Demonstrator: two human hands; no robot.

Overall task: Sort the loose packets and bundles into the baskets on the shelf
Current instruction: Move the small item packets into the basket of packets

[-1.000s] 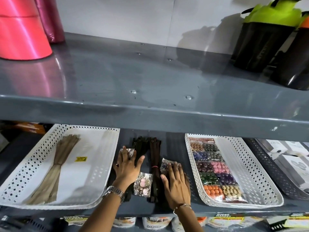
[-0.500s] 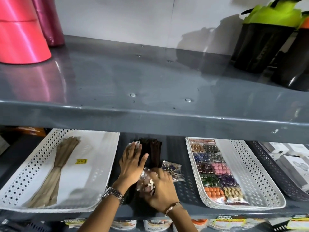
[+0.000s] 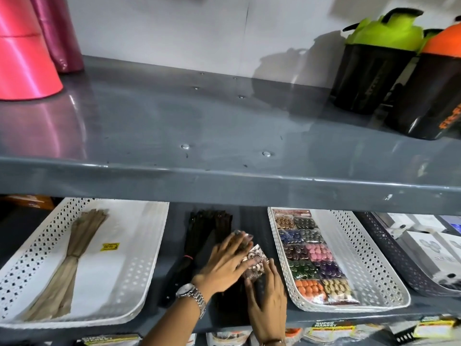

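Note:
Small clear packets (image 3: 255,262) of pinkish beads lie on the grey lower shelf between two white perforated baskets. My left hand (image 3: 222,263), with a wristwatch, lies flat over them, and my right hand (image 3: 269,303) presses against their near edge, so the packets are pinched between both hands. Dark brown and black bundles (image 3: 204,228) lie on the shelf just left of and under my hands. The left basket (image 3: 30,250) holds one tan bundle (image 3: 74,250). In the right basket (image 3: 354,248) lies a sheet of coloured bead packets (image 3: 309,255).
The upper shelf's thick front edge (image 3: 224,176) overhangs the baskets and hides their far ends. A dark basket (image 3: 389,248) with white boxes (image 3: 424,245) stands at far right. Shaker bottles (image 3: 374,71) and pink rolls (image 3: 22,58) stand on the upper shelf.
My hands went from lying apart on the loose packets to closing together on them, then shifted right toward the right basket. The dark bundles are now more exposed.

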